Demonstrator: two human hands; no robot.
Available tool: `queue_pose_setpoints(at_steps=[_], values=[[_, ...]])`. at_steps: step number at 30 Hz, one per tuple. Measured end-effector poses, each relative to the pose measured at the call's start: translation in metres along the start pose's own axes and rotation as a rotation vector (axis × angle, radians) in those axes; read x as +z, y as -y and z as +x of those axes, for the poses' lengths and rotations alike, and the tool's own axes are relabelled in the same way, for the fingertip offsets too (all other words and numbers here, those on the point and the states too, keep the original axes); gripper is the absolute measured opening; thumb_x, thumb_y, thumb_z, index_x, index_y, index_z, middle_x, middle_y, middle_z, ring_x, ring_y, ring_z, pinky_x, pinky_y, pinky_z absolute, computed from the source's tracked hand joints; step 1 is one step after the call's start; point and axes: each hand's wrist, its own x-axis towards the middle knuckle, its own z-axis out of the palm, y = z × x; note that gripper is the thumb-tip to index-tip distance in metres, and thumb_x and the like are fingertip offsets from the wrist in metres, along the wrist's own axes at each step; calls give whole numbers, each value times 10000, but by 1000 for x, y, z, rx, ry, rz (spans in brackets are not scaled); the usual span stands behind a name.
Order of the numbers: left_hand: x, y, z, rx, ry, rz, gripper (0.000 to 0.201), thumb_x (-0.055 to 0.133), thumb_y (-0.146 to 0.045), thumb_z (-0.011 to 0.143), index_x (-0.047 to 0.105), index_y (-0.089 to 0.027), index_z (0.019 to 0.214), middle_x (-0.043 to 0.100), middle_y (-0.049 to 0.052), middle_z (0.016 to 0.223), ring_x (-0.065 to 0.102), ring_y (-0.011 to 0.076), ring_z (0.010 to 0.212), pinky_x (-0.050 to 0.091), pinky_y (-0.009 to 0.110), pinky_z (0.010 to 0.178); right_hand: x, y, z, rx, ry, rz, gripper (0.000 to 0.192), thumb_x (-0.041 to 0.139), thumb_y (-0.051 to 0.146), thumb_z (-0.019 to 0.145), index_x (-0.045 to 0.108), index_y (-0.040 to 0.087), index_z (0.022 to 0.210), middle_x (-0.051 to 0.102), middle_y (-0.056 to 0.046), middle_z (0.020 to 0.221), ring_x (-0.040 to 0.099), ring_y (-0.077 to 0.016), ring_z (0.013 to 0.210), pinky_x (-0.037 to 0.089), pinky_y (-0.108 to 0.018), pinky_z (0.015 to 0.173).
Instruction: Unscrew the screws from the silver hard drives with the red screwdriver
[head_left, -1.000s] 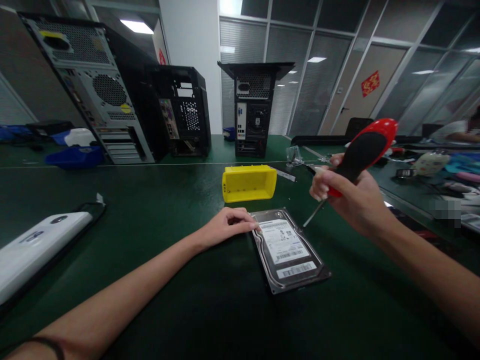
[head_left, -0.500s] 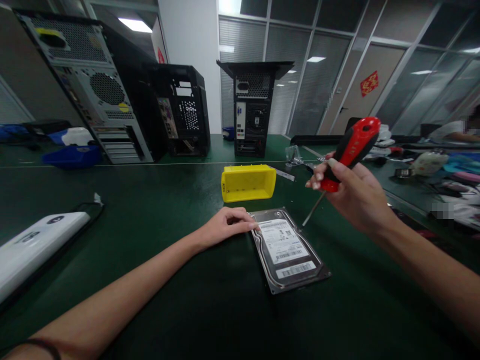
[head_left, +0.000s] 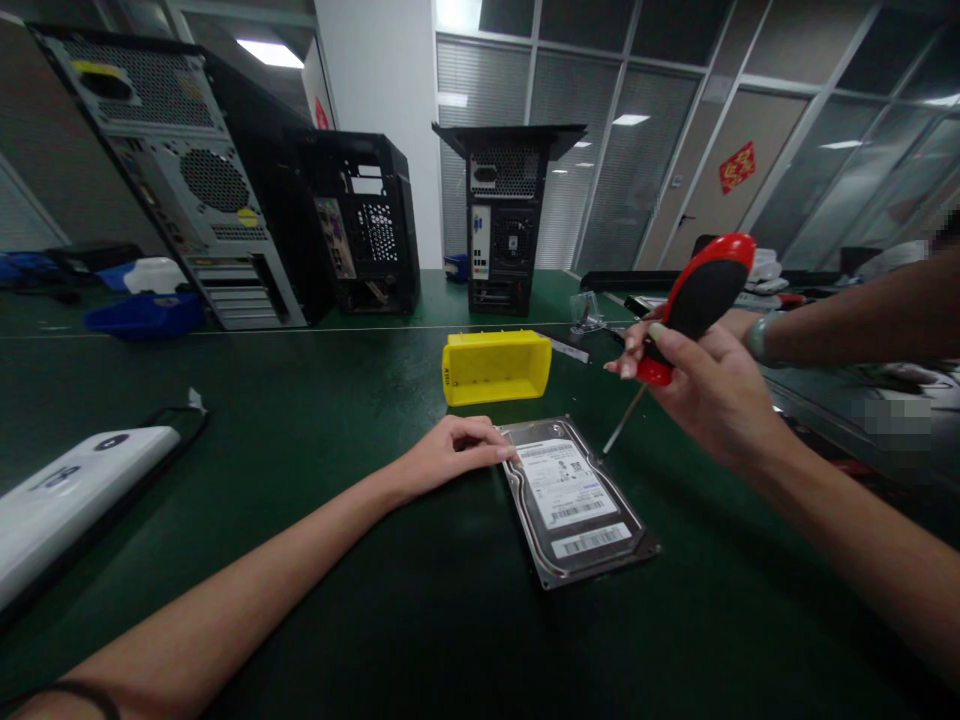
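Hard drive (head_left: 574,497) lies flat, label up, on the green bench (head_left: 315,420), just in front of a yellow bin (head_left: 496,366) lying on its side. Its lid looks fully in place, and I can see no loose screws beside it or in the bin, so by my judgement the unscrewing has not got anywhere yet; the corner screws themselves are too small to make out. Left hand (head_left: 452,450) rests loosely curled on the bench, fingertips touching the drive's near left edge and steadying it. Right hand (head_left: 701,385) is closed around a red and black screwdriver (head_left: 686,305), held up in the air with the shaft slanting down towards the drive's far right corner; the tip hangs just above and beside that corner, not seated on it. Another person's arm (head_left: 855,320) reaches in behind the right hand. Three computer cases (head_left: 360,225) stand at the back of the bench.
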Motion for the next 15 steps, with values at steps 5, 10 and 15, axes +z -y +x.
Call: queue_pose_setpoints(at_steps=[5,10,15], values=[[0,-2,0,-14,2,0,179,578,-282,821,707,-160,839,538,12,806,503,135,764,372,244,673,0,2,0,-4,10,8,100,582,202,775,510,165,718,435,37,612,431,-53,496,495,-244,626],[0,-2,0,-20,3,1,178,577,-281,822,707,-162,842,538,12,807,502,135,762,369,244,667,-4,0,1,40,32,61,195,533,329,781,537,204,932,444,16,696,485,-94,596,507,-297,659],[1,-2,0,-7,1,-7,181,578,-282,820,706,-156,837,538,11,796,498,135,758,363,247,666,-4,-3,1,8,-25,28,169,564,215,778,552,187,945,516,-2,819,548,-95,676,501,-274,721]])
